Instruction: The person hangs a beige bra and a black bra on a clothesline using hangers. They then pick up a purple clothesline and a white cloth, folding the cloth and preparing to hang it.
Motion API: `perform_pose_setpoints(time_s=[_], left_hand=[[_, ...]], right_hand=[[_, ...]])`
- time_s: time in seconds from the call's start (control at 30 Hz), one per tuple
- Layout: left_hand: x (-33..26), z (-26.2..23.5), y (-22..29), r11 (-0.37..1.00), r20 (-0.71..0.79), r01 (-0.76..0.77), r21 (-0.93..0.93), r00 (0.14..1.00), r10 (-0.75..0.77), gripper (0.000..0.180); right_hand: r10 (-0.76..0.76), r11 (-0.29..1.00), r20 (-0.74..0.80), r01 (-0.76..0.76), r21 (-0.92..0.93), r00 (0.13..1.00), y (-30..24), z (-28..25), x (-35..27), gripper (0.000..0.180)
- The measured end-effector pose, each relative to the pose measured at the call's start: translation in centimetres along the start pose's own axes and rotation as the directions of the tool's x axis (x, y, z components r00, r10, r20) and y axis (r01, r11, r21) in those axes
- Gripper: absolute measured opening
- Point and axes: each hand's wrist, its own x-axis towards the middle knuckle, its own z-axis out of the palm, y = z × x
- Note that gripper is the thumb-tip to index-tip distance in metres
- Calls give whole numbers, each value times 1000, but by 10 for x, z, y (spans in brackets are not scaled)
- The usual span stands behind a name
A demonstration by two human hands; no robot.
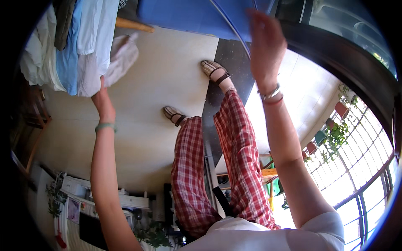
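My left hand is raised to the lower edge of a pale pinkish-white garment that hangs at the upper left. It pinches the cloth there, with some fingers hidden behind it. A loose flap of pale cloth swings out beside the hand, slightly blurred. At the upper right my right hand is lifted, its fingers smeared by motion and seemingly curled round a thin, curved blue-and-white rod. The rod runs up past the upper edge of the view; its full shape is hidden.
More clothes hang beside the garment, including a light blue one. A blue surface spans the top. A dark door frame curves along the right, near potted plants on a window grille. A wooden chair stands left.
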Motion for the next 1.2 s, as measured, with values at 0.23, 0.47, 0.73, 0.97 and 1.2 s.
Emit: perform_pose_setpoints(time_s=[0.23,0.47,0.73,0.97,1.2], left_hand=[[-86,-42,88,948,225,301,-101,935,-273,36],[-94,-57,129,893,289,410,-187,891,-349,41],[-74,-61,135,726,415,593,-348,792,-448,33],[-68,-70,135,501,629,715,-488,686,-366,31],[-75,-80,137,643,491,524,-558,834,-253,35]], right_hand=[[686,305,701,-952,-33,196,21,111,-110,57],[326,418,945,-901,-113,33,0,148,-156,89],[65,596,994,-803,35,91,-25,124,-167,54],[73,428,987,-899,98,143,-53,126,-184,47],[149,320,982,-945,61,114,-100,114,-176,34]])
